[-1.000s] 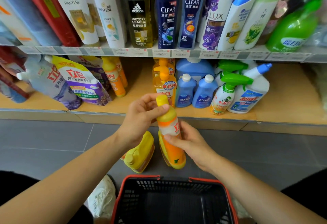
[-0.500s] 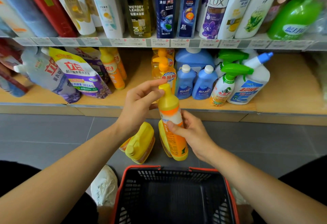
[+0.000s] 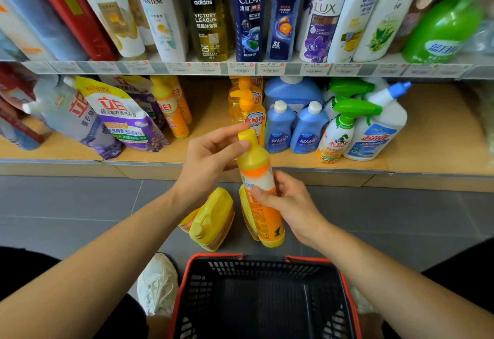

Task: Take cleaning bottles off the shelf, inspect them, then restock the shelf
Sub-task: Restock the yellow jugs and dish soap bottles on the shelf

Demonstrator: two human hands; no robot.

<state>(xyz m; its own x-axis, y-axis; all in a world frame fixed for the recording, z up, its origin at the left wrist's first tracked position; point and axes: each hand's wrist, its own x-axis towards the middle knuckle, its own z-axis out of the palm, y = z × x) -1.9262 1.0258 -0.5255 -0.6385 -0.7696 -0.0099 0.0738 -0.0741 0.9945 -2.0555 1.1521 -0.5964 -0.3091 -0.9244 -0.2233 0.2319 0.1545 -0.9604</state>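
Observation:
I hold an orange and yellow cleaning bottle [image 3: 260, 197] upright in front of the lower wooden shelf [image 3: 433, 135]. My right hand [image 3: 288, 205] grips its middle from the right. My left hand [image 3: 211, 159] has thumb and fingers around the yellow cap and neck. A yellow jug [image 3: 211, 221] stands on the grey floor just left of the held bottle. Another yellow bottle [image 3: 244, 215] stands behind it, mostly hidden. On the shelf stand orange bottles [image 3: 171, 108], pump bottles [image 3: 246, 108], blue bottles [image 3: 294, 127] and spray bottles [image 3: 344, 130].
A black basket with a red rim [image 3: 262, 298] sits on the floor right below my hands. Detergent pouches [image 3: 117, 116] lie at the shelf's left. The upper shelf [image 3: 240, 67] carries several shampoo bottles. A white shoe [image 3: 157, 282] is left of the basket.
The held bottle has risen and turned, now showing its back label. My left fingers shifted on the cap. The view has tilted slightly downward.

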